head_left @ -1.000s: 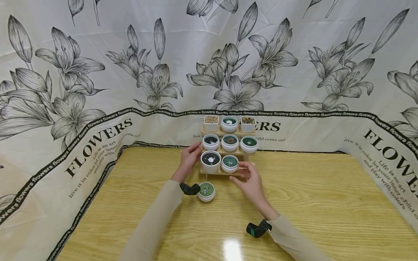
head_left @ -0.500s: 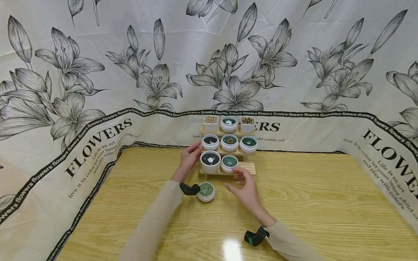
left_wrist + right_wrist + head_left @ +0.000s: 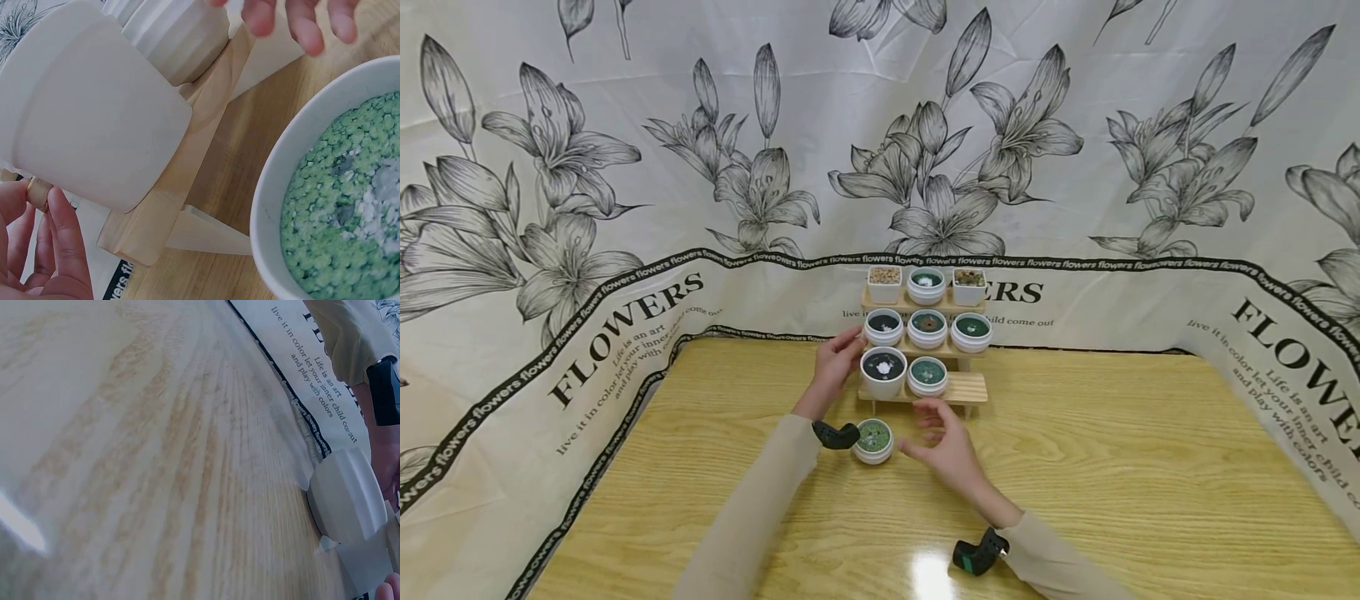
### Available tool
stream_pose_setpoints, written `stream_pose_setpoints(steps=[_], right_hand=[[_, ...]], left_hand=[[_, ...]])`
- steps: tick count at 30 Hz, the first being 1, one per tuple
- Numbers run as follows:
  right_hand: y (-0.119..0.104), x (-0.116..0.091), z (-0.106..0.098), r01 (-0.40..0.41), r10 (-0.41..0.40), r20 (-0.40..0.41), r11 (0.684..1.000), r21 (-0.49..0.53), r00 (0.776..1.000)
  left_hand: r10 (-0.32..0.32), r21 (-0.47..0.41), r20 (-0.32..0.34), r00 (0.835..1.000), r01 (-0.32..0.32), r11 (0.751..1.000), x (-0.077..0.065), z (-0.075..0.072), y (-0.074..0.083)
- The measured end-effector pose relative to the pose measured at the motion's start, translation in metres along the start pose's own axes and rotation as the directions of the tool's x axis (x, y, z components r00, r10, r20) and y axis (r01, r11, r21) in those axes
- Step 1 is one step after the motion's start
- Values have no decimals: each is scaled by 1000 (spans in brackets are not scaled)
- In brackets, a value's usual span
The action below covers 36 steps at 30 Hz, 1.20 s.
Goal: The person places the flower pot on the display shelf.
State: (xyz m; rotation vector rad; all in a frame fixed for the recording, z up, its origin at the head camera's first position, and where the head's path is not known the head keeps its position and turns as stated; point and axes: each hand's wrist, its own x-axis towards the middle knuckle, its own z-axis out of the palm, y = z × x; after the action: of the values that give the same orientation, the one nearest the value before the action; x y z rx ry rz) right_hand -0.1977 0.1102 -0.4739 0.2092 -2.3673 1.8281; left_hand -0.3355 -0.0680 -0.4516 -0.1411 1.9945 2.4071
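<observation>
A three-tier wooden stand [image 3: 967,387] holds small white pots with dark and green fillings. At its left side, my left hand [image 3: 837,362] pinches a wooden end of the stand [image 3: 39,192] between thumb and fingers, as the left wrist view shows. In front of the stand, a round white pot with green filling [image 3: 874,437] stands on the table. My right hand [image 3: 951,450] is just to the right of that pot, fingers spread and nothing in them. Its fingertips [image 3: 306,37] also appear at the top of the left wrist view. The bottom shelf bears a larger dark-filled pot [image 3: 883,372] and a green one [image 3: 927,376].
Two square pots [image 3: 884,284] and a round one share the top shelf; three round pots [image 3: 927,328] fill the middle. Behind the wood-grain table [image 3: 1112,467] hangs a flower-printed cloth [image 3: 880,167]. A black device [image 3: 981,552] is strapped at the right wrist.
My right hand has moved left and toward me, away from the right end of the bottom shelf to beside the pot on the table. My left hand stays at the stand.
</observation>
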Motion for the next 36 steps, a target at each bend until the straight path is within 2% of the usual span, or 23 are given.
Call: stream_pose_setpoints(steps=[4, 15, 28, 36], right_hand=[[6, 0, 4, -28, 27, 41, 999, 28, 999], [14, 1, 16, -67, 66, 125, 998, 8, 990], [15, 5, 27, -73, 65, 179, 997, 40, 982], [16, 7, 30, -32, 19, 217, 998, 56, 976]], left_hand=[[-1, 1, 0, 1000, 1, 1000, 1, 0, -1], [4, 10, -2, 1000, -4, 1000, 1, 0, -1], [21, -26, 0, 1000, -21, 999, 1, 1, -2], [21, -11, 1, 1000, -21, 1000, 2, 1, -2]])
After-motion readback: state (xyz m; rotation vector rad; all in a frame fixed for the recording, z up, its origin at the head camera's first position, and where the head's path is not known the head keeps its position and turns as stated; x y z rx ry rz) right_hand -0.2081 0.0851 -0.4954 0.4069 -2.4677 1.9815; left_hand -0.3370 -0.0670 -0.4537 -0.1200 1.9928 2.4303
